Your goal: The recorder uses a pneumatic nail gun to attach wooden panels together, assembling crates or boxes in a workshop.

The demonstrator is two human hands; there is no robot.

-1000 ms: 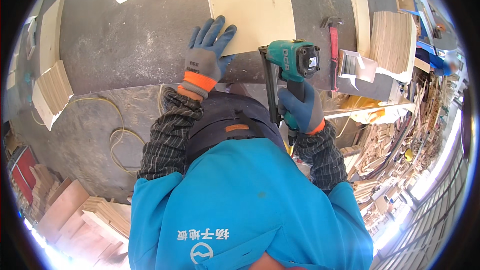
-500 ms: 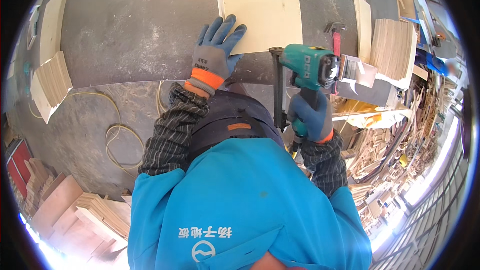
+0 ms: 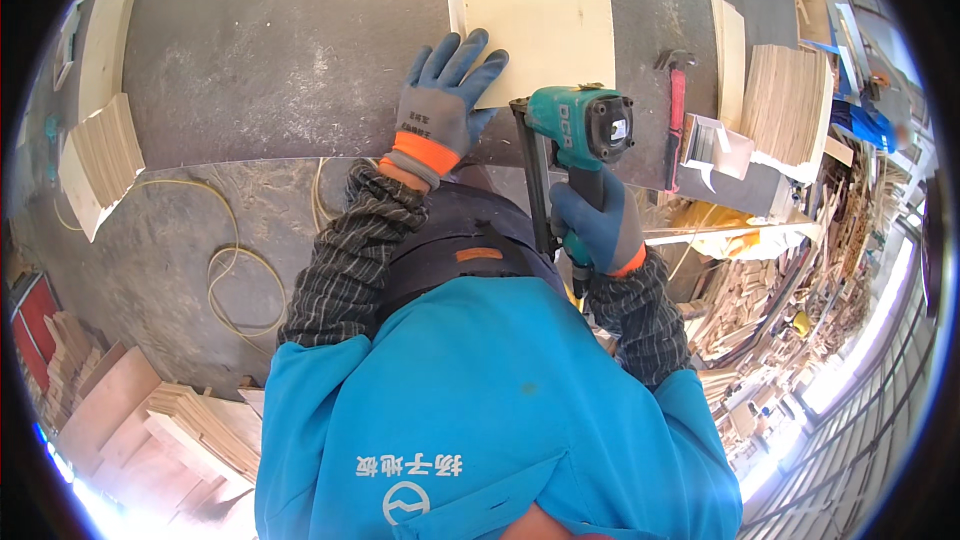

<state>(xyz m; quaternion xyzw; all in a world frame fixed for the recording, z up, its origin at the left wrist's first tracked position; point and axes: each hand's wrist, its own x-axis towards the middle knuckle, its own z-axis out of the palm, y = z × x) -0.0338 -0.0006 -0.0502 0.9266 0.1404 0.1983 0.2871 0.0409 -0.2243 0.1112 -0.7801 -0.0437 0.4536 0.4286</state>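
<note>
A pale wooden board (image 3: 540,10) with a raised left edge lies on the dark worktable (image 3: 280,70). My left hand (image 3: 443,100), in a grey and blue glove with an orange cuff, rests with fingers stretched over the board's near left corner. My right hand (image 3: 603,220), gloved alike, is wrapped round the grip of a teal pneumatic nail gun (image 3: 580,130). The gun's head overlaps the board's near right corner in view, and its long black magazine slants down toward me. Whether its nose touches the board I cannot tell.
Right of the board lie a red-handled hammer (image 3: 675,120), a box of metal staple strips (image 3: 715,150) and a stack of thin wood panels (image 3: 785,95). More wood pieces (image 3: 103,150) sit at the left edge. A yellow air hose (image 3: 235,270) coils on the floor.
My right hand has carried the nail gun leftward, nearer the board's near edge. The board and my left hand appear slightly further right, the hand still flat on the corner.
</note>
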